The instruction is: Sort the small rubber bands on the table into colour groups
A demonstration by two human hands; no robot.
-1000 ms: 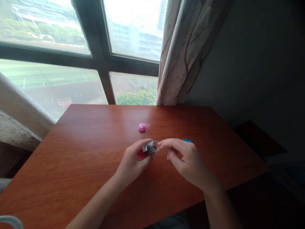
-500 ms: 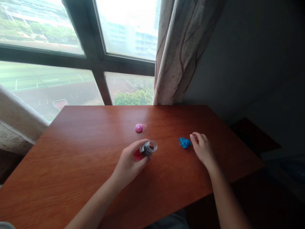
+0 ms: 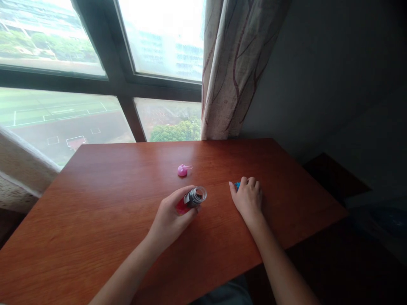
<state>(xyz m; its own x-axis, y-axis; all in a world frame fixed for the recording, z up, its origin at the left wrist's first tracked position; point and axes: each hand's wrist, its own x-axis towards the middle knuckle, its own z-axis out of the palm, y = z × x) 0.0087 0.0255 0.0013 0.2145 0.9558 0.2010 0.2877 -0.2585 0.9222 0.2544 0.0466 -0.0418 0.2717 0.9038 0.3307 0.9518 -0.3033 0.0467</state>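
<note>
Blue tangle beneath the right hand, open-mouthed bottle in the left hand.
Head view: the left hand is wrapped firmly round the bottle, its mouth leaning toward the right hand; a pink domed piece sits beyond that grip. Right fingers curl over the tangle, thumb apart; whether they have hold of it cannot be told. Loose strands might slip out if only part were pinched, and more tilt could spill any contents. Half a second ago the right hand was beside the tangle, then in full view; now it covers most of it.
</note>
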